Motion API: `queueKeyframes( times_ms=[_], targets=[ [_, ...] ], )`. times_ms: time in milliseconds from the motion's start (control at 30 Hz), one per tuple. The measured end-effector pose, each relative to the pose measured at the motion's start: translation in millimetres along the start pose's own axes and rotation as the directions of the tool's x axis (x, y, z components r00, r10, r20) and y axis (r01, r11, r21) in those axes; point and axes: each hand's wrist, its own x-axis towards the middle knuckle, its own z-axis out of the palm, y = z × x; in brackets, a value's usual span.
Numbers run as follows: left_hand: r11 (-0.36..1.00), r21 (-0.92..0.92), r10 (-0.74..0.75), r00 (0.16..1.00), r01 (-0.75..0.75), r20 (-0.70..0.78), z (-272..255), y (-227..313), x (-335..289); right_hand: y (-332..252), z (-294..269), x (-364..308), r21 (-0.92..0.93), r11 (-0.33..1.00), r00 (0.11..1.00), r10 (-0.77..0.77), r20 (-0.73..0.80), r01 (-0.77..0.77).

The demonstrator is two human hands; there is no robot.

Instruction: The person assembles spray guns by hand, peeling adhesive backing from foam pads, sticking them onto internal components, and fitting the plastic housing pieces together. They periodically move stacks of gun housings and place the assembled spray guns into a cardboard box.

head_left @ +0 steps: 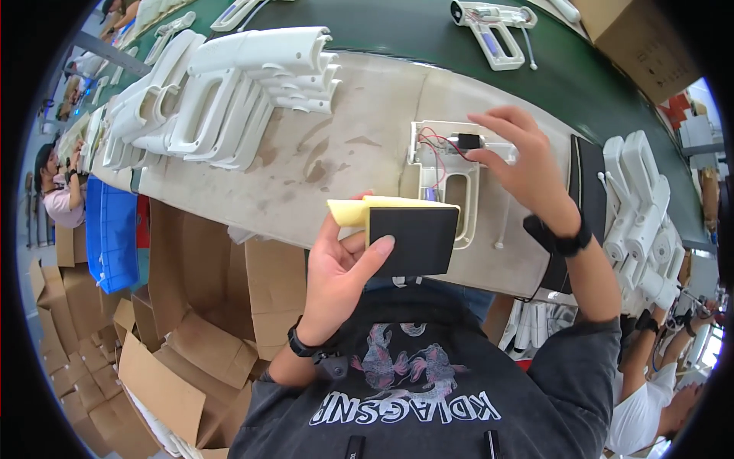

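My left hand [345,264] is closed on a stack of black foam sheet [413,241], thumb flat on its face. A yellow backing paper [350,212] curls up at the sheet's far edge. Beyond it on the table lies a white gun-shaped plastic housing half [468,222], open side up, with red wires [437,157] in it. A small black square [469,141] sits on the part inside its upper section. Over that section is my right hand [516,149], its thumb and fingers apart around the black square, holding nothing I can see. The foam sheet hides part of the housing.
White plastic shells [222,99] stand stacked at the left of the table [367,107]; more shells [642,206] are piled at the right. A green conveyor belt [397,30] runs behind, carrying another housing [497,34]. Cardboard boxes [199,283] and a blue bin [111,237] stand left. People work on both sides.
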Motion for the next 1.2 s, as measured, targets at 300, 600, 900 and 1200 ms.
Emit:
queueKeyframes(
  times_ms=[300,600,900,1200],
  targets=[
    [0.974,-0.221,0.03,0.996,-0.047,-0.079,12,-10,11,-64,7,-41,0.306,0.952,0.984,-0.072,0.16,0.02],
    [0.968,0.211,0.117,0.989,-0.135,0.092,3,-6,1,-66,5,-44,0.465,0.875,0.93,-0.047,0.365,-0.139],
    [0.948,0.214,0.218,0.97,-0.236,0.104,-29,-8,-19,-52,2,-43,0.415,0.91,0.941,-0.12,0.318,-0.024],
    [0.95,0.241,0.247,0.949,-0.198,-0.195,-50,8,10,-16,17,-29,-0.003,0.872,0.758,-0.424,0.496,0.49]
  ],
)
